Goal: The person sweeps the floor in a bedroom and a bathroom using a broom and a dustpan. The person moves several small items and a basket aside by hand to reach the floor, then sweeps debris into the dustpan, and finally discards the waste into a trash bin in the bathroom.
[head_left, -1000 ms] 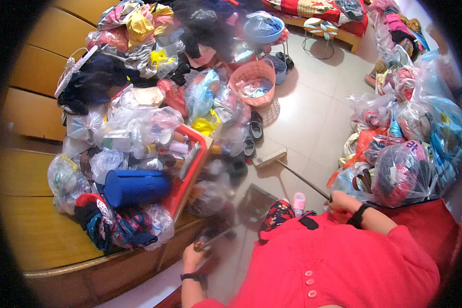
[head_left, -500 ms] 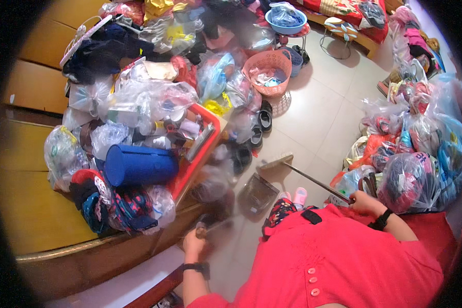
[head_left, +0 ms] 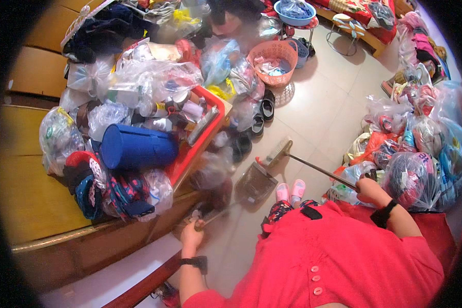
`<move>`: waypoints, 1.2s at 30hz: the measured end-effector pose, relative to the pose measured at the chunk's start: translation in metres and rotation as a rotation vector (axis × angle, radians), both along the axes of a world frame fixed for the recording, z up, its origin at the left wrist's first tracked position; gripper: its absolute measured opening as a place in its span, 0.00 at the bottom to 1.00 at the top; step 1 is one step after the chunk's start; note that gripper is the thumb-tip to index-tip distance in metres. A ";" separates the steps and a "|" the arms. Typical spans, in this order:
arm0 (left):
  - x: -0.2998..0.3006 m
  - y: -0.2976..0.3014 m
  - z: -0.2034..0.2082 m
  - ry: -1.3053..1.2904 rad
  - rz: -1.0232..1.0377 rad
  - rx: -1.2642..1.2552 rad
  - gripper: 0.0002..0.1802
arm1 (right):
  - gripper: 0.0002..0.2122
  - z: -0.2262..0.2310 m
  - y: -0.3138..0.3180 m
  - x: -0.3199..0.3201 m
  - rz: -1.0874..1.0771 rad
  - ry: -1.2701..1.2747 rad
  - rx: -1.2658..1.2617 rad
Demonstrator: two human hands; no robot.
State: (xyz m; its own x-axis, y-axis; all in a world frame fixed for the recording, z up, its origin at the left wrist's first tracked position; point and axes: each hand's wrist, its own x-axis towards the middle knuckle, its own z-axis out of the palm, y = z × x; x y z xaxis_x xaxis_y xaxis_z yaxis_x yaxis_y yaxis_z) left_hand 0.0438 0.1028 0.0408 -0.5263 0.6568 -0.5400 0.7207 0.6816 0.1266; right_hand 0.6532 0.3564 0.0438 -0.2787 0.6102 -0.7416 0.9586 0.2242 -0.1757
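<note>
My right hand (head_left: 373,193) is closed round the end of a broom's long dark handle (head_left: 321,170). The broom head (head_left: 280,153), with pale bristles, rests on the floor at the dustpan's far edge. My left hand (head_left: 192,235) grips the handle of a grey, see-through dustpan (head_left: 255,186) lying on the tiles; part of that handle is blurred. Small red bits (head_left: 263,161) show between the broom head and the pan's mouth. My feet in pink slippers (head_left: 289,190) stand just right of the dustpan.
Black shoes (head_left: 262,114) line the floor by the left furniture. There, a red-rimmed tray (head_left: 213,97), a blue cylinder (head_left: 138,147) and plastic bags are piled. A pink basket (head_left: 273,61) stands farther back. More stuffed bags (head_left: 409,174) crowd the right side.
The broom head has shifted slightly left and toward the dustpan, its bristles now at the pan's mouth with the red bits. The dustpan has turned a little; both hands keep their hold.
</note>
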 end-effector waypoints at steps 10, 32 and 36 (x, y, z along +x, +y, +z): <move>0.004 -0.029 0.021 -0.309 0.109 0.118 0.20 | 0.10 0.000 -0.040 0.015 -0.195 0.118 -0.024; 0.018 -0.005 0.036 -0.051 -0.060 0.153 0.38 | 0.06 0.043 -0.058 0.025 -0.657 0.245 -0.072; 0.041 0.018 0.061 0.038 -0.057 0.032 0.38 | 0.10 0.001 -0.036 0.014 -0.621 0.284 0.025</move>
